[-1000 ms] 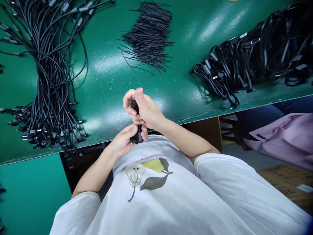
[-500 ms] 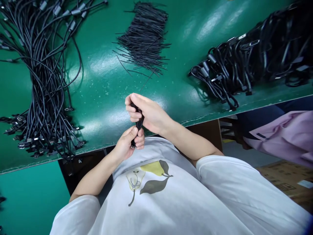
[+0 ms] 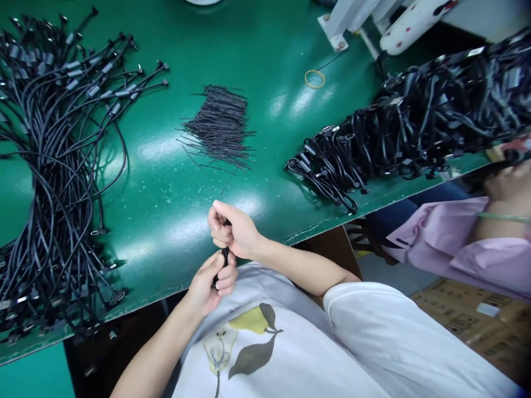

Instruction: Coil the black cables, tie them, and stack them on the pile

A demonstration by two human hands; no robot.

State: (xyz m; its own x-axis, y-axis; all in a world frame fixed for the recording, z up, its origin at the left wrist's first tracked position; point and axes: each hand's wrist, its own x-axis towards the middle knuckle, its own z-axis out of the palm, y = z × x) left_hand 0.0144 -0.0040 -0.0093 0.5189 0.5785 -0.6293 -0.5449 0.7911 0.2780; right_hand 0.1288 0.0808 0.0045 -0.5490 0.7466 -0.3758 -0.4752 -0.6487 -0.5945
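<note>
My left hand (image 3: 212,281) is closed around the lower part of a folded black cable (image 3: 225,255) near the table's front edge. Just above it, my right hand (image 3: 235,228) is curled with thumb and forefinger together at the cable's upper part. A thin dark strand shows faintly by the right fingertips; whether they pinch it I cannot tell. Most of the cable is hidden inside both hands. Beyond them lies a pile of short black twist ties (image 3: 218,124) on the green table (image 3: 166,221).
Long loose black cables (image 3: 66,166) lie in a big bunch at left. Many coiled black cables (image 3: 373,138) form a row at right. Behind are a yellow ring (image 3: 315,79) and a white metal bracket (image 3: 336,33). A person in a pink top (image 3: 448,237) sits at right, near cardboard boxes (image 3: 452,315).
The view has tilted up, so everything sits lower and the bracket and ring now show. My right hand has turned and closed more tightly over the cable; my left hand keeps its hold.
</note>
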